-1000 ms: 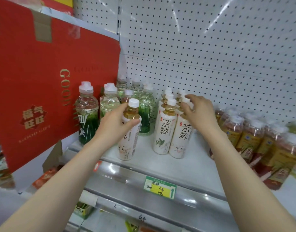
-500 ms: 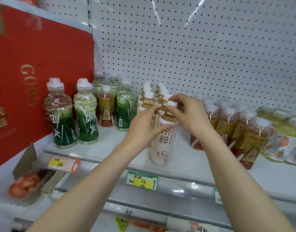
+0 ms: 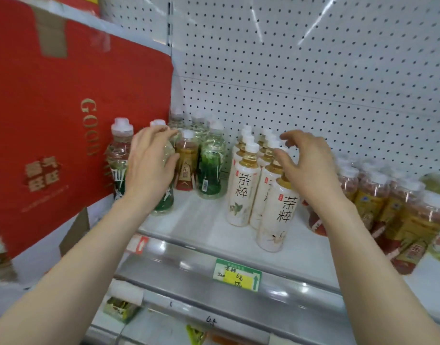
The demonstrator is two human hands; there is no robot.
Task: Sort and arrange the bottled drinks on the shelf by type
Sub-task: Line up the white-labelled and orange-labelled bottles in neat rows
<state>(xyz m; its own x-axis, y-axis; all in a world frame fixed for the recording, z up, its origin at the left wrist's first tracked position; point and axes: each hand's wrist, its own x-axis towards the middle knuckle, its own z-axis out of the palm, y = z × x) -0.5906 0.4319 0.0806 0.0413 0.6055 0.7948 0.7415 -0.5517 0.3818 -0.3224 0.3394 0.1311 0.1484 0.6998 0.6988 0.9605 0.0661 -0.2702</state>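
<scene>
Toppling is the chief hazard. White tea bottles (image 3: 241, 195) stand in tight rows at centre frame, and the front bottle (image 3: 276, 217) stands out of line, nearer the shelf (image 3: 209, 227) lip at lower centre. The right hand (image 3: 306, 165) hovers over their caps with fingers loosely curved, holding nothing. A careless brush there could rock that tall, narrow bottle, and it would likely go off the lip rather than into its neighbours.

The left hand (image 3: 149, 168) is spread open in front of a green-labelled bottle (image 3: 165, 201) at centre left. Whether the palm touches it is hard to say, since the hand hides the contact. Just right of it a lone amber bottle (image 3: 186, 165) with a red label sits among the green ones, well apart from the similar-looking amber group (image 3: 368, 202) at the frame's right edge. Pulling it out of that close pack could tip a green bottle beside it.
</scene>
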